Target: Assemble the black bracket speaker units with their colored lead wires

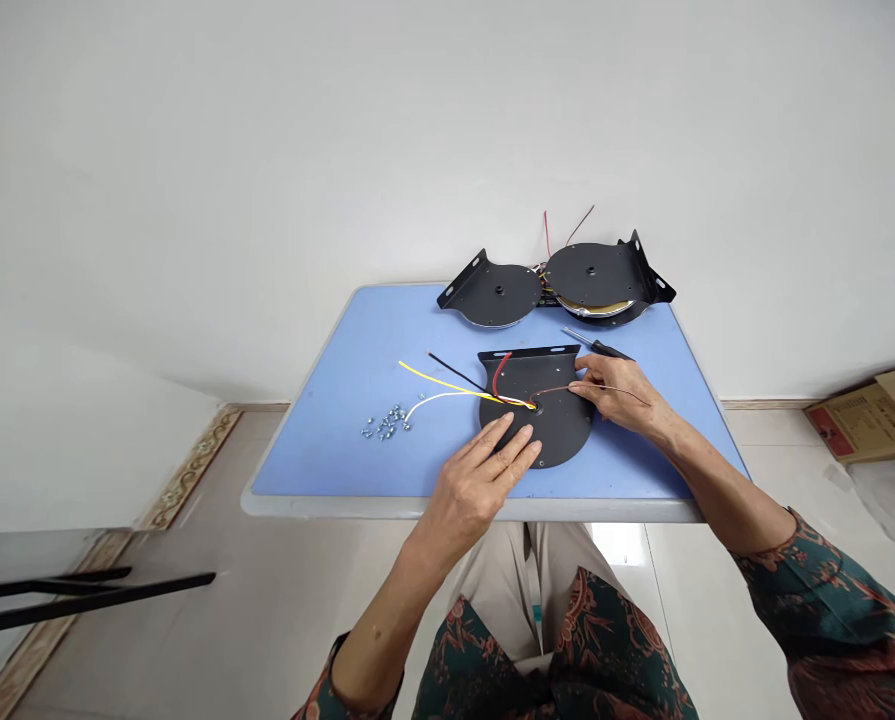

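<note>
A black round metal plate [567,437] with a bent, slotted flange lies at the table's front. From its centre hole come a yellow wire [432,376], a black wire [454,373], a white wire [436,398], a short red wire [499,372] and a thin brown wire [552,391]. My left hand [475,480] rests on the plate's front left, fingers stretched out and holding nothing. At the plate's right edge, my right hand [613,388] is closed on the rim by the flange corner. The brown wire runs across its thumb and back; part of the grip is hidden.
Several small screws [387,424] lie loose left of the plate. A screwdriver [604,348] is behind my right hand. Toward the back stand a similar black plate assembly [503,292] and stacked ones [586,272] with wires, near the wall. A cardboard box [867,420] sits on the right-hand floor.
</note>
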`<state>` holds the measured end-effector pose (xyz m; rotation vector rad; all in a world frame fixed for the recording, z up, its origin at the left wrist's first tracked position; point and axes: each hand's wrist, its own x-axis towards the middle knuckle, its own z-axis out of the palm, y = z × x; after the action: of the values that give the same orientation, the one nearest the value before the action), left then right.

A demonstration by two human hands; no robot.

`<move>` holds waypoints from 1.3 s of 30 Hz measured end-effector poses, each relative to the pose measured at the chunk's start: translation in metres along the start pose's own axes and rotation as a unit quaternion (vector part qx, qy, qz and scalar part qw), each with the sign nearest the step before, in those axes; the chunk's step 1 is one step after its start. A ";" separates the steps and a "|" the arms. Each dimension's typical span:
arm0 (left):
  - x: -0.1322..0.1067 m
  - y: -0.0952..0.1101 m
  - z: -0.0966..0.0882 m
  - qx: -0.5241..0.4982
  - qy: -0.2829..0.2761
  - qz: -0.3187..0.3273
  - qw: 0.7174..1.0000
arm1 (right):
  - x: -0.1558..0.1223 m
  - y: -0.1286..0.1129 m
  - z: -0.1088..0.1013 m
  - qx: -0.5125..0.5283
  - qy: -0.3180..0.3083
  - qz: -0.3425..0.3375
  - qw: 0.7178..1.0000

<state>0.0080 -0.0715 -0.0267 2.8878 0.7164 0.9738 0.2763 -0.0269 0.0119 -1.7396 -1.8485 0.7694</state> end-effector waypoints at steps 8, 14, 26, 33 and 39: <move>0.001 0.002 0.002 0.019 0.007 0.020 1.000 | 0.000 0.000 0.000 -0.017 -0.006 0.002 1.000; 0.000 0.003 0.005 0.064 0.020 0.036 0.997 | 0.002 0.005 -0.001 -0.036 -0.015 -0.009 0.999; 0.006 0.005 0.021 0.086 0.089 0.032 0.992 | 0.000 0.013 0.010 -0.079 0.042 -0.027 0.996; 0.006 0.009 0.019 0.087 0.090 0.023 0.992 | -0.002 0.013 0.011 -0.078 0.038 -0.043 0.995; 0.006 0.010 0.015 0.079 0.093 0.026 0.992 | -0.009 0.008 0.014 -0.089 0.053 -0.017 0.994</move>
<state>0.0251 -0.0760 -0.0337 2.9904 0.7657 1.2626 0.2729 -0.0362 -0.0033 -1.8138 -1.9184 0.5009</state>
